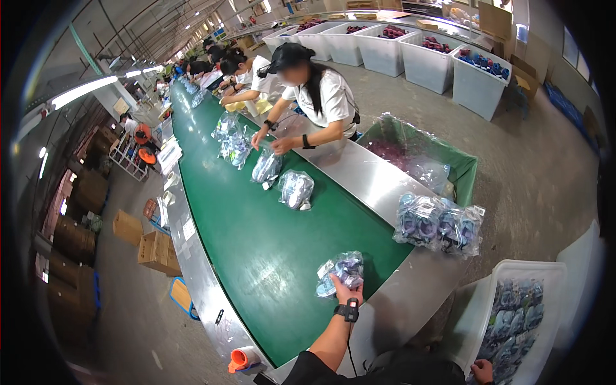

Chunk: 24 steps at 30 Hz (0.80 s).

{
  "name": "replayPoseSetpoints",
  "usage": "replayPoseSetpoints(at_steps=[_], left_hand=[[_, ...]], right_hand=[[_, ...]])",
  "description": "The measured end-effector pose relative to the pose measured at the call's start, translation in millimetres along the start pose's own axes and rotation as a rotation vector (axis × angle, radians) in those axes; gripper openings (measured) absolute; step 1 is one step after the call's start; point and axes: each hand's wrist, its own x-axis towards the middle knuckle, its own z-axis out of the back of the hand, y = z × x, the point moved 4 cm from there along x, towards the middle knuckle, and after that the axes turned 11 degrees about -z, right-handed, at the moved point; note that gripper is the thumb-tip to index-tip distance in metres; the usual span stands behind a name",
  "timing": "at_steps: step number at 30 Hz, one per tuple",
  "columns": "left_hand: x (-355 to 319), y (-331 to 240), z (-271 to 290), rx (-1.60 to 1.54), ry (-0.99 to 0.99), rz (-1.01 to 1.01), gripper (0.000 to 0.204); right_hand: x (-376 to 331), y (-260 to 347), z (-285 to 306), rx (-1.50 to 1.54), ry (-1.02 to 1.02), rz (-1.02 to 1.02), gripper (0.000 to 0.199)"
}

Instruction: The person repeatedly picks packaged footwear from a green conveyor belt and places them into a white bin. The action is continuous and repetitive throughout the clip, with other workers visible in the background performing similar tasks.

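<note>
My left hand (348, 293) is closed on a clear plastic bag of shoes (347, 267) at the near end of the green conveyor belt (269, 256). Its thumb presses on the bag, and a black band with a small device circles the wrist. At the lower right edge, my right hand (482, 371) shows only in part beside a white bin (521, 268). Its fingers look curled; what they hold, if anything, is hidden. Bagged blue-purple shoes (513, 317) fill much of that bin. More bagged shoes (439, 223) lie on the metal ledge to the right.
Across the belt's right side, a person (321, 96) handles a shoe bag (266, 168); another bag (296, 190) lies nearer me. A green-lined container (465, 170) stands behind the ledge. An orange tape roll (242, 359) sits on the near left edge. Large white bins (481, 86) line the back.
</note>
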Motion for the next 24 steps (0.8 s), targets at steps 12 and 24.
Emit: replayPoseSetpoints(at_steps=[12, 24], left_hand=[[-105, 1, -47, 0.358, 0.406, 0.094, 0.056], [-348, 144, -39, 0.777, 0.676, 0.754, 0.055]], right_hand=[[14, 30, 26, 0.194, -0.14, 0.336, 0.025], [-92, 185, 133, 0.28, -0.368, 1.03, 0.058]])
